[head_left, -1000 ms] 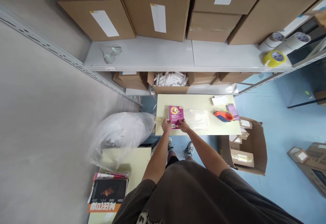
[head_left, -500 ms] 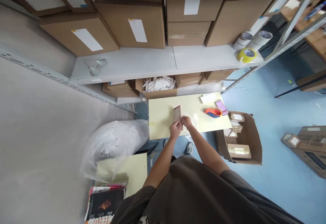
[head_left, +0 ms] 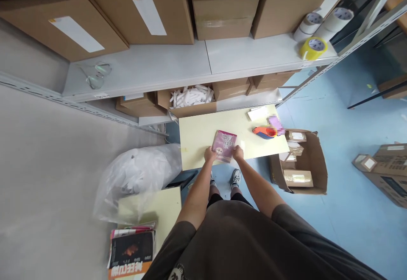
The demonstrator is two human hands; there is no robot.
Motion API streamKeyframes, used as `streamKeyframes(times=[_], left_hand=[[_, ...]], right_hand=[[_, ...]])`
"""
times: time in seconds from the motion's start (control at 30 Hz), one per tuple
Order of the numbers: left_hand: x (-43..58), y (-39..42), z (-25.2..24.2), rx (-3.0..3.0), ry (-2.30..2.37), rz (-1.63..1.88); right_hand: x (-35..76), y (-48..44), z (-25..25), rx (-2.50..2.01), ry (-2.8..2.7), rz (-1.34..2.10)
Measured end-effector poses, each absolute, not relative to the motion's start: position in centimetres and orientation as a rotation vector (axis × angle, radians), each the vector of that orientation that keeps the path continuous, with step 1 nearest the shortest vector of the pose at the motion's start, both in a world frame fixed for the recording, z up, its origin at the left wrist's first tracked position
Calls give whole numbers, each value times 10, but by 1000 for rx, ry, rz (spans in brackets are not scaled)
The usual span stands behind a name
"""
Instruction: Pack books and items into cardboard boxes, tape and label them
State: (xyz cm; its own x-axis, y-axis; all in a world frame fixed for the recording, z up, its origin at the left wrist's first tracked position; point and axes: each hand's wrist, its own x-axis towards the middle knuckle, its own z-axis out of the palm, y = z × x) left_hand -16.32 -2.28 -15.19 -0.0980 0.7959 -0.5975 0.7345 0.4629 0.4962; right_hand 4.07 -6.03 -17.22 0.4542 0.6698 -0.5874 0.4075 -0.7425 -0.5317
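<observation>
A purple-pink book (head_left: 224, 145) with pale lettering faces up over the front part of the cream table (head_left: 197, 133). My left hand (head_left: 210, 155) grips its left edge, and my right hand (head_left: 238, 153) grips its right edge near the lower corner. Both hands are closed on the book; whether it rests on the tabletop I cannot tell. To the right on the table lie an orange and blue tape dispenser-like tool (head_left: 264, 133), a blurred purple item (head_left: 276, 125) and a small white stack (head_left: 257, 113).
Ahead stands a shelf (head_left: 171, 61) with cartons, glasses (head_left: 97, 75) and a yellow tape roll (head_left: 313, 48). An open carton (head_left: 318, 161) holding packages sits on the floor at right. On the left are a plastic bag (head_left: 140, 174) and a magazine pile (head_left: 132, 248).
The book was tilted nearly edge-on with both hands close together at its right side. Now its cover faces up, and my hands have spread to opposite edges. My view has shifted slightly.
</observation>
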Motion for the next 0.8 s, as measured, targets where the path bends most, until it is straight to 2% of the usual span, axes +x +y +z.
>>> streamKeyframes(times=[0.13,0.3,0.47,0.6,0.8], left_hand=[[-162,-19,-154,1254,1860,114],[-159,-16,-155,1233,1854,128],[-155,-17,-156,1220,1878,94],[-163,-16,-158,1181,1853,94],[-200,-2,-155,1095,1773,281]], right_hand=[[45,-58,-159,-2554,-953,1165],[49,-76,-148,-2360,-1021,1003],[37,-93,-157,-2090,-911,1276],[27,-92,-165,-1993,-772,1315],[12,-54,-168,-1727,-545,1470]])
